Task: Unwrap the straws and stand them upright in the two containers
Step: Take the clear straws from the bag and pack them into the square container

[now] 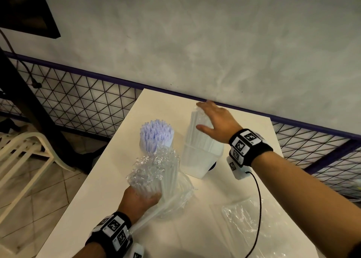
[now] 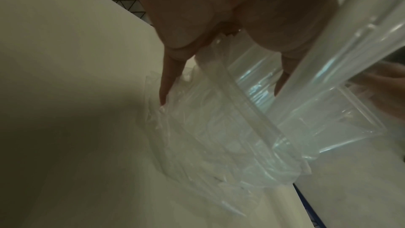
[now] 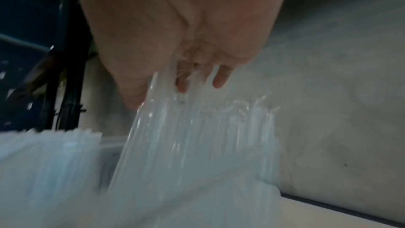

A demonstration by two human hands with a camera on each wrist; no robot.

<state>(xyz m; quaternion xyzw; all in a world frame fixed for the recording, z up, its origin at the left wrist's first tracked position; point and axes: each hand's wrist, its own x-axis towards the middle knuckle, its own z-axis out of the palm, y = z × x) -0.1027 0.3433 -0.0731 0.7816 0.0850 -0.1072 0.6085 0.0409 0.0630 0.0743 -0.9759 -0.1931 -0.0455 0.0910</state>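
Observation:
My left hand [image 1: 141, 199] grips the lower end of a bundle of white straws [image 1: 162, 179], whose crumpled clear wrap [image 1: 154, 164] is bunched around its top. In the left wrist view its fingers [image 2: 167, 77] lie against the wrap [image 2: 210, 127]. Behind it a round container [image 1: 156, 138] holds upright straws. My right hand [image 1: 214, 118] lies flat with straight fingers on a second bundle of straws [image 1: 197, 132]. That bundle leans in the square translucent container [image 1: 201, 162]. The right wrist view shows the palm [image 3: 197, 37] over these straws [image 3: 197, 136].
An empty clear wrapper [image 1: 244, 224] lies on the white table [image 1: 109, 160] at the right front. A black cable [image 1: 257, 199] hangs from my right wrist. The grey wall runs just behind the table. A white chair [image 1: 25, 156] stands on the floor to the left.

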